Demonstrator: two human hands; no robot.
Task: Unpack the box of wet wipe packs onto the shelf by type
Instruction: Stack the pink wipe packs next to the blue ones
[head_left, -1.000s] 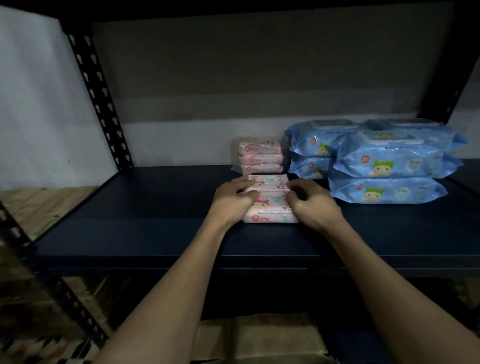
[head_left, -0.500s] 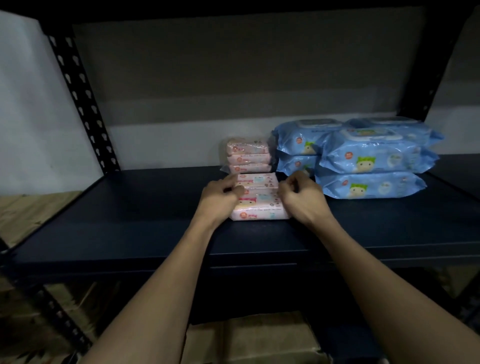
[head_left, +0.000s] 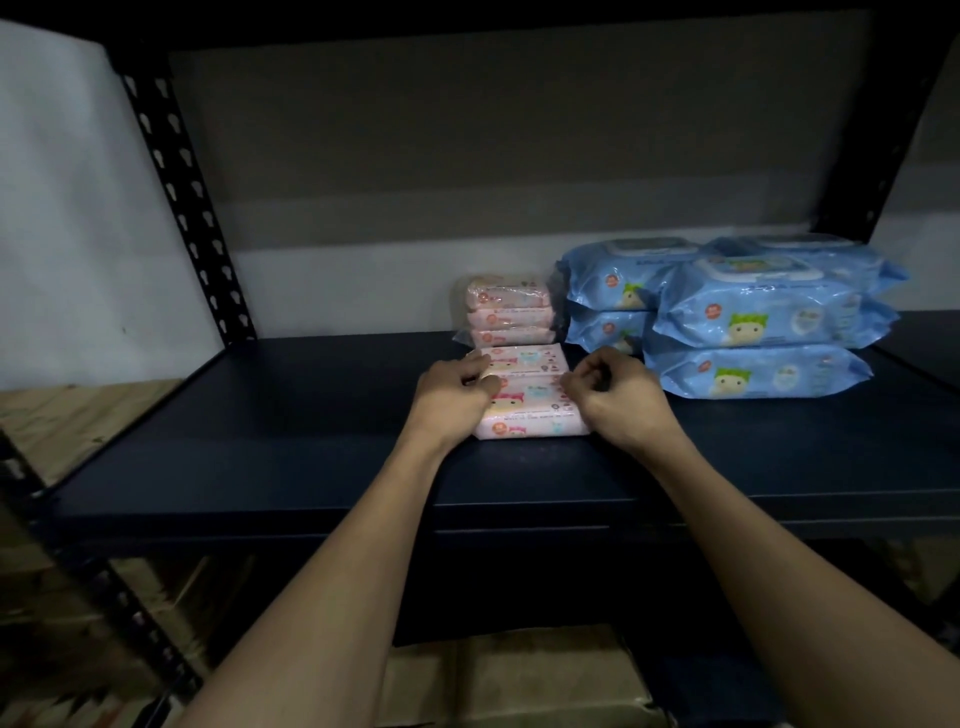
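Dark metal shelf (head_left: 291, 447) fills the view, its punched upright (head_left: 182, 208) rising at the left against a pale wall (head_left: 67, 208). Below the shelf edge, cardboard box tops (head_left: 519, 680) show in the gloom. On the right of the shelf sit the blue packs (head_left: 769, 312), stacked in two piles, one behind the other, the front pile three high. Just left of them, at the back, a small stack of pink packs (head_left: 509, 312), three high, touching the blue ones. In front of that, mid-shelf, lies the pink bundle (head_left: 524, 400), flat on the shelf. Left hand (head_left: 457, 395) grips its left edge, fingers curled over the top, thumb laid along it. Right hand (head_left: 613, 395) is at the right edge, fingers curled in tight and pinching the wrapper there. Both forearms reach in from the bottom of the view.
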